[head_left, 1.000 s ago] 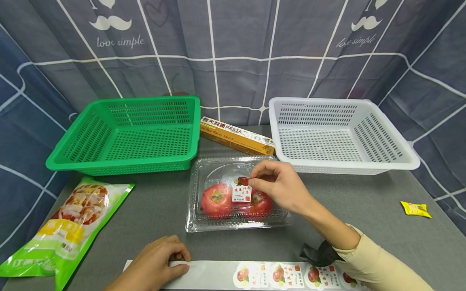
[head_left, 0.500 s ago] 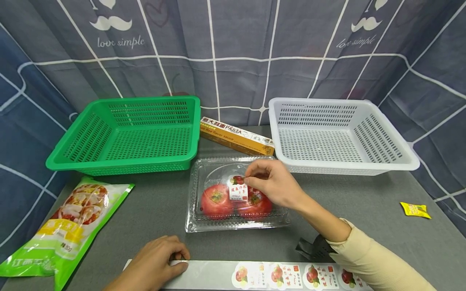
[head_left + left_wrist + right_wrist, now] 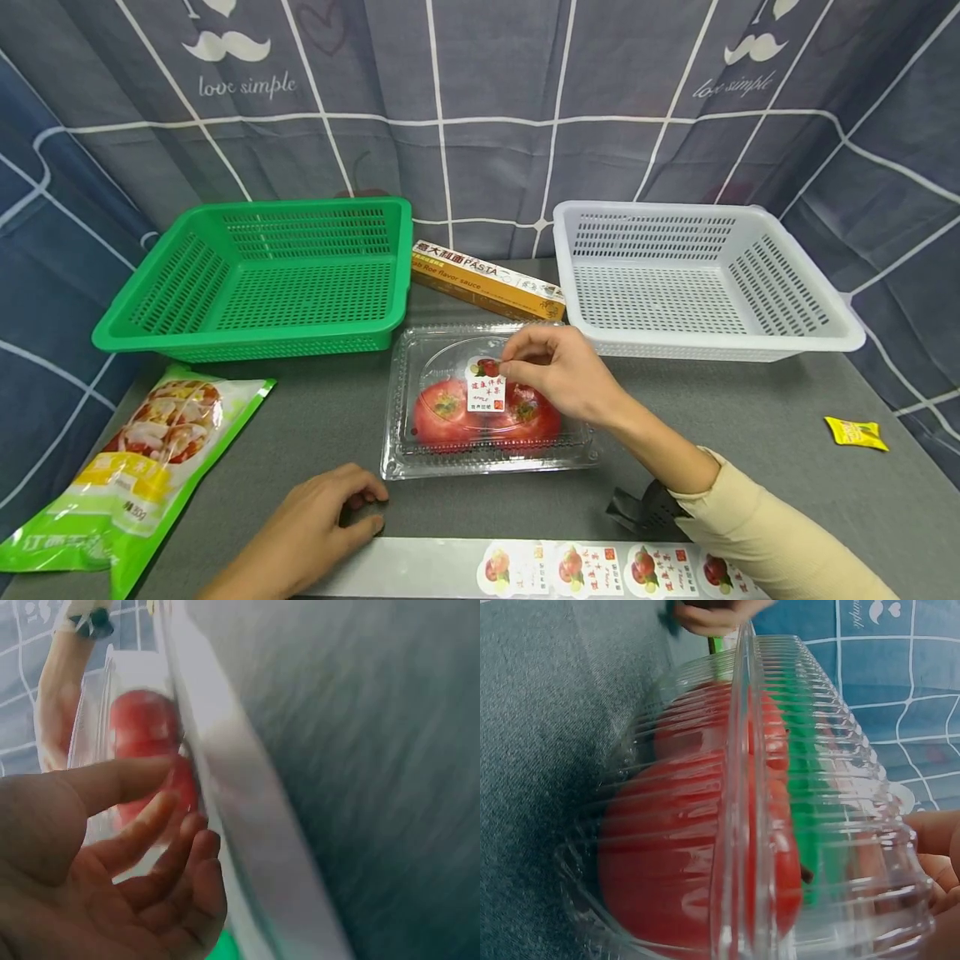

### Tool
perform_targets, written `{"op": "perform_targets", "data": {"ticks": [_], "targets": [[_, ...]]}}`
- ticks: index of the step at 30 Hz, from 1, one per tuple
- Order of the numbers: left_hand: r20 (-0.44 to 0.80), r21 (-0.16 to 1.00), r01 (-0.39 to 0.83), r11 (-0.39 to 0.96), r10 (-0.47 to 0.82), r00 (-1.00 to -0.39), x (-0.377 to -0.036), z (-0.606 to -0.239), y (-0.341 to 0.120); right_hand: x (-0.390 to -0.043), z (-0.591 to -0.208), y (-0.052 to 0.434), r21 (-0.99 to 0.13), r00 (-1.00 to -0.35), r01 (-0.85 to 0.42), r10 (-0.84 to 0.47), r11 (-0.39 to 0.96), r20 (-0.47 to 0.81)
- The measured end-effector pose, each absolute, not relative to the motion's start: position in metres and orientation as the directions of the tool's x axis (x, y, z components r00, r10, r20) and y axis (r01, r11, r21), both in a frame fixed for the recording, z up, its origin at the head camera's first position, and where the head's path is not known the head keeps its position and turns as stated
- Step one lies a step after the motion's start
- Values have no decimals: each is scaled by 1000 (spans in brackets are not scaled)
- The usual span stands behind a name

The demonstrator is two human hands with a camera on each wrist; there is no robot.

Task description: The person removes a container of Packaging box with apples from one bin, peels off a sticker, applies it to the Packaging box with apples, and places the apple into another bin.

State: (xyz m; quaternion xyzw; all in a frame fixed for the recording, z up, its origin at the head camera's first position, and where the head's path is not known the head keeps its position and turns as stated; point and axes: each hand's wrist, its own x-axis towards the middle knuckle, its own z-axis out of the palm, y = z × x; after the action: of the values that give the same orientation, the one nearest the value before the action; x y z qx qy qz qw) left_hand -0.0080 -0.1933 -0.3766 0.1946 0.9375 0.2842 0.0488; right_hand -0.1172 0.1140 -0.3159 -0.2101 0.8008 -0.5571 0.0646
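Note:
My right hand [image 3: 558,371] pinches the upper right corner of an apple sticker [image 3: 486,396], which lies against the lid of a clear plastic clamshell box [image 3: 405,400]. Two red apples [image 3: 442,417] show inside that box. Below and left of it, my left hand [image 3: 318,521] has its fingers loosely bent with nothing between them. In the left wrist view the thumb and fingertips [image 3: 202,844] stand apart. Close by the left hand lies a strip of sticker backing [image 3: 420,562], its left part bare and several stickers on its right part.
Behind the box stand a green basket [image 3: 300,340], a pasta box [image 3: 487,283] and a white basket [image 3: 712,342]. At the left lies a green food bag [image 3: 142,467]; at the right, a small yellow packet [image 3: 857,432]. Curtains rise behind the grey table [image 3: 720,408].
My right hand has moved slightly left with the sticker, which now lies nearer the middle of the lid. My left hand has drawn back a little up and left from the backing strip.

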Motion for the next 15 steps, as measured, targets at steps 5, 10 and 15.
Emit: {"op": "perform_targets", "data": {"ticks": [5,10,15], "targets": [[24,644,143,752,167,-986,-17,-360,-191,-120,-320,112,-897,-891,-322,-419,304,178],[52,856,78,511,65,-997,-25,-349,-185,-120,-321,112,-876,-881,-353,-433,330,192],[19,911,59,409,101,-995,-28,-347,-176,-120,-321,111,-850,-870,-386,-448,358,206]]}}
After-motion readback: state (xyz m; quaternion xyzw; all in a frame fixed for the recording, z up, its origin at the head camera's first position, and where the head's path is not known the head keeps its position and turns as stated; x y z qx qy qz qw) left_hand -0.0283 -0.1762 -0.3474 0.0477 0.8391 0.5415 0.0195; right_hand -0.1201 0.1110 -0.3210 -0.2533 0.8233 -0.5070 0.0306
